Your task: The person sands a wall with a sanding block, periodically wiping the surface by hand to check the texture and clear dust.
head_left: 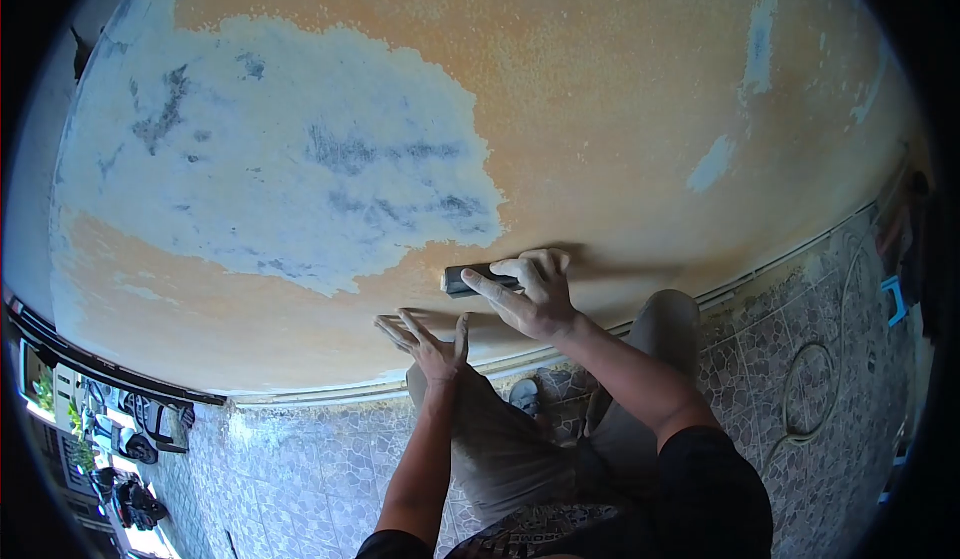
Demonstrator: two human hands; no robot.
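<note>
My right hand (pixel 532 297) is wrapped around a dark sanding block (pixel 467 280) and presses it against the wall (pixel 620 159). Its fingers look dusty and pale. To the left and slightly lower, my left hand (pixel 428 347) rests with spread fingers at the wall, holding nothing. The wall has worn orange-tan paint. A large whitish bare patch (pixel 270 139) with grey smudges lies up and left of the block, its ragged edge close to the block.
Below the wall runs a pale skirting edge (pixel 330 391), then a patterned tile floor (pixel 300 459). A coiled hose (pixel 787 409) lies at right, near a blue plastic object (pixel 893 300). Motorbikes (pixel 130 499) stand outside at lower left. My knees are close to the wall.
</note>
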